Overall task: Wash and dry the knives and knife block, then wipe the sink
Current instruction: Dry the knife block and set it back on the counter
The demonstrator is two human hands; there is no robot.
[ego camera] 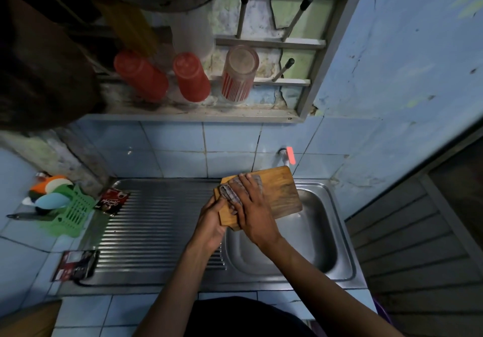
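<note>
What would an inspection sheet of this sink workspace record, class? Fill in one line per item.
Surface: ribbed stainless steel drainboard and sink basin, set in blue tiles.
Job's things: wooden knife block held over the basin; grey striped cloth pressed on it.
Clutter: green plastic basket of coloured utensils, two printed sachets beside it.
Hands: left hand grips the block's end; right hand presses the cloth, fingers flat.
Cables: nothing seen.
Surroundings: white tap with orange handle; two red cups and a striped glass upturned on the shelf.
</note>
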